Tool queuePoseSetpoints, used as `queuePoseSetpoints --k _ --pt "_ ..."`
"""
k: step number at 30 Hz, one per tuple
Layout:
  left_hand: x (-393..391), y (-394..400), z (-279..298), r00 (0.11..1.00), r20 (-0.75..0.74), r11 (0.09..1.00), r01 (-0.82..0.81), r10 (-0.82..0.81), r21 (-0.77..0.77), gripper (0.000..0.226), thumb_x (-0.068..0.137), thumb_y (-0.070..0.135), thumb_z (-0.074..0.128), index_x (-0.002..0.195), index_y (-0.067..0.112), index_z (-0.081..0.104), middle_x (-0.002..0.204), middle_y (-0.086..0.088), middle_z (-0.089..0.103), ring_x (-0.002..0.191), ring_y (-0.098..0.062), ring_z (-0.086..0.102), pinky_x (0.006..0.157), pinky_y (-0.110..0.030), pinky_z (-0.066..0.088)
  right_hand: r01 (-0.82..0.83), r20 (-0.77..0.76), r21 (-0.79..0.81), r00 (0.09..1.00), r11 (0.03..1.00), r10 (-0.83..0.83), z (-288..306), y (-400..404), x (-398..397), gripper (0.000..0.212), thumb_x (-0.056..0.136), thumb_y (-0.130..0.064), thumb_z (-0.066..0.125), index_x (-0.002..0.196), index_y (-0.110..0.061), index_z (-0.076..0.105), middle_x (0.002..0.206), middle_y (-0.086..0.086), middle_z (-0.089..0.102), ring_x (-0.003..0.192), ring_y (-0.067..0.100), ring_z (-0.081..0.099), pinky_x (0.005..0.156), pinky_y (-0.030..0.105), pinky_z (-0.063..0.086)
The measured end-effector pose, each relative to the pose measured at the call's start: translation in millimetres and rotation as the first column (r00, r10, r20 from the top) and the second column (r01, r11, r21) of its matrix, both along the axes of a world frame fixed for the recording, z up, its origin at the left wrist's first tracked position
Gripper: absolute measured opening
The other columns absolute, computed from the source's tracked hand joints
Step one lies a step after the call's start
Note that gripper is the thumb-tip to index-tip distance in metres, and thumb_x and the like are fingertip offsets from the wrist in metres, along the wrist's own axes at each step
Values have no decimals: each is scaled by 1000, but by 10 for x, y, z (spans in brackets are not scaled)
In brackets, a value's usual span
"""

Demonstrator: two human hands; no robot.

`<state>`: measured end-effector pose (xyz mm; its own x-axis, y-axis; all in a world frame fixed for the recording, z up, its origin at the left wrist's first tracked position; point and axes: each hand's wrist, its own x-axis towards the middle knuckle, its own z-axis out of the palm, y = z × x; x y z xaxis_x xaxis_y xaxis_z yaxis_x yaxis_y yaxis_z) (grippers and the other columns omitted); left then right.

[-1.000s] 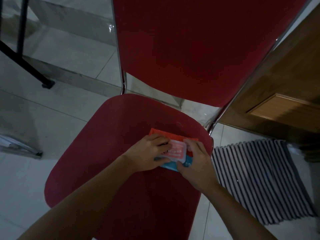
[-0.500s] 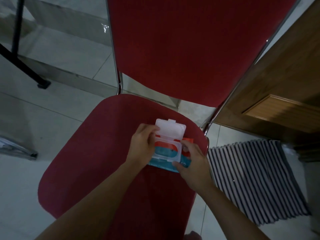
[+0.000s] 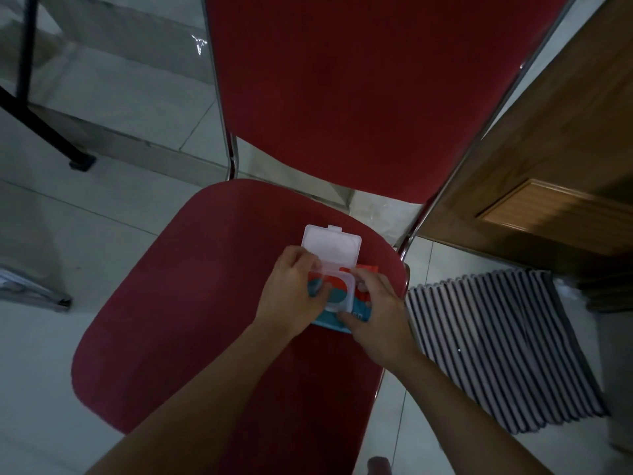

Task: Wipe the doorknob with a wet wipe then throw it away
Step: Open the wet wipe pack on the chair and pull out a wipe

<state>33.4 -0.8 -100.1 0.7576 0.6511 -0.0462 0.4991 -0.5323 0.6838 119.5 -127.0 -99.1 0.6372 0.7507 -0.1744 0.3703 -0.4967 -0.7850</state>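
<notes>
Head cam: since half a second back my left hand (image 3: 294, 293) slid off the flipped-up lid (image 3: 331, 247) and its fingers now dip toward the opening. The wet wipe pack (image 3: 346, 296) lies flat on the red chair seat (image 3: 178, 303), long axis running left-right, right between both hands. Right hand (image 3: 375, 311) pins the pack's right end, thumb on the near edge. Left looks curled to pinch, can't tell if it's got a wipe yet. Lid's cloudy hard plastic; pack is soft, glossy film; seat's ribbed fabric. No doorknob visible.
</notes>
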Motion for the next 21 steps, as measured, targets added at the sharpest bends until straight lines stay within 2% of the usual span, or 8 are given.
queuePoseSetpoints --k 2,4,8,12,14,16,18,21 --pt "-39 67 10 996 86 1000 17 -16 -12 26 74 4 69 99 3 62 107 -11 57 83 -17 58 73 -29 54 -33 21 -17 999 999 34 34 12 15 66 70 -10 75 128 -20 44 115 -8 43 108 5 42 89 12 37" --pt "-81 155 7 992 115 999 50 -48 -14 33 78 -3 61 110 3 60 111 -13 60 87 -18 60 74 -25 51 -77 39 -41 996 996 79 67 29 41 69 71 -13 74 131 -20 41 120 -3 44 108 5 41 94 20 38" --pt "-142 298 -27 982 32 982 186 -187 34 49 83 -7 49 130 7 49 132 -11 54 115 -19 53 97 -26 41 -122 58 -89 990 989 128 118 85 92 70 75 -17 71 136 -18 36 125 -2 34 110 5 36 94 17 33" --pt "-158 355 -72 976 -49 972 218 -214 92 51 81 1 41 131 9 49 127 -11 60 115 -29 49 97 -37 44 -126 240 -90 960 988 144 109 226 121 37 79 -13 65 116 -13 60 115 6 53 106 17 46 85 10 28" --pt "-161 371 -78 979 -53 980 197 -196 26 49 86 -2 42 134 12 45 130 -7 56 118 -24 44 98 -23 35 -182 273 -114 940 977 207 95 310 117 25 81 -13 62 105 -13 67 106 6 59 102 19 47 76 9 27" --pt "-168 393 -73 979 -75 982 185 -188 -44 50 89 -2 44 136 15 42 131 -4 53 118 -16 39 94 -13 26 -216 277 -120 930 969 242 83 378 106 20 83 -14 62 101 -13 70 101 6 60 98 15 46 77 17 30" --pt "-175 408 -65 979 -73 980 185 -191 -78 50 89 0 46 136 17 42 129 -4 53 114 -11 36 92 -11 24 -234 289 -124 921 964 260 83 425 98 17 83 -16 63 97 -13 71 99 7 58 96 15 44 78 21 31" --pt "-180 420 -68 980 -62 977 185 -192 -105 49 89 1 47 136 17 42 128 -5 54 116 -15 38 94 -14 27 -273 335 -165 888 948 314 56 472 79 13 82 -12 63 89 -9 73 98 11 57 97 23 49 77 24 36"
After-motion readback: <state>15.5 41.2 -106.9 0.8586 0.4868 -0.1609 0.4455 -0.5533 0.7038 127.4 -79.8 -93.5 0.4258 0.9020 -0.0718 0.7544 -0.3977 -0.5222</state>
